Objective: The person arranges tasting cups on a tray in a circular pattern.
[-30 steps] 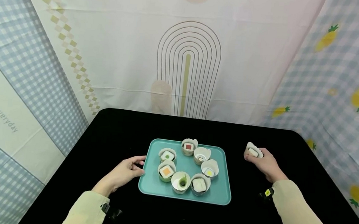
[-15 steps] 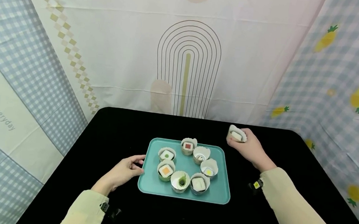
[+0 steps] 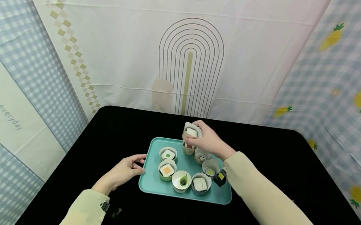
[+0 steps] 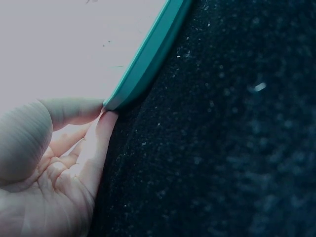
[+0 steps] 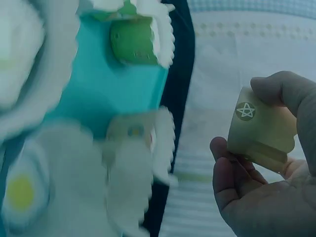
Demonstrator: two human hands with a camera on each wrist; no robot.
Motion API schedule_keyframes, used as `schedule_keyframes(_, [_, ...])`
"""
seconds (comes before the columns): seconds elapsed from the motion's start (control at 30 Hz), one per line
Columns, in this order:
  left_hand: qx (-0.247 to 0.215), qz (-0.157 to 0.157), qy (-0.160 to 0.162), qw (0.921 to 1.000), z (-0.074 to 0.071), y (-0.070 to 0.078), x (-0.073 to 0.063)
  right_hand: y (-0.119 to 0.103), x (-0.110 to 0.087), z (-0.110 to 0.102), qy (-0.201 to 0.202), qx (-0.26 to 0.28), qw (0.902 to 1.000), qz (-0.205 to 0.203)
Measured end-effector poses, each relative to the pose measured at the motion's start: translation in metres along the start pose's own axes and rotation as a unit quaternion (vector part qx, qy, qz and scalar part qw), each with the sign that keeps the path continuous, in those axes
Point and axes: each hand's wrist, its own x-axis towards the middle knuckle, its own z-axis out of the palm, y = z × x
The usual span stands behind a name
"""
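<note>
My right hand [image 3: 208, 140] grips a paper baking cup [image 3: 192, 130] with a white piece inside, held over the far edge of the teal tray [image 3: 149, 184]. In the right wrist view, thumb and fingers wrap round this baking cup [image 5: 259, 126], which carries a star mark. Below it on the tray, a cup with a red-topped white piece [image 3: 189, 150] is partly covered. At the tray's left side, my left hand [image 3: 124, 171] pinches the rim; the left wrist view has thumb and fingertip meeting on the tray edge [image 4: 143, 61].
Several cups ring the tray, among them one with an orange-topped piece [image 3: 167, 170], one with a green curl [image 3: 182, 181] and one with a plain white piece [image 3: 200, 184]. The table [image 3: 118, 129] is black. A patterned cloth [image 3: 124, 51] hangs behind it.
My right hand has carried the baking cup leftward from the right of the tray to above its far edge. My left hand stays at the tray's left rim.
</note>
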Motion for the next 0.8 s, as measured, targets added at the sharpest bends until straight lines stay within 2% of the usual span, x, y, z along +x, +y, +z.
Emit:
schedule_keyframes(0.17, [-0.006,0.001,-0.004,1.0,-0.001,-0.002,0.0,-0.007,0.016,0.027,-0.009,-0.036,0.9993,-0.011])
schedule_keyframes(0.3, [-0.006,0.001,-0.003,1.0,0.0,-0.002,0.001,-0.005,0.026,0.04,-0.003,-0.069,0.9975,-0.018])
schedule_keyframes(0.5, [0.0,0.001,0.003,1.0,0.002,-0.002,0.002,-0.001,0.034,0.047,0.012,-0.115,0.9931,-0.019])
schedule_keyframes(0.8, [0.005,-0.001,0.011,0.9999,0.001,-0.003,0.002,-0.005,0.038,0.057,-0.002,-0.156,0.9875,-0.02])
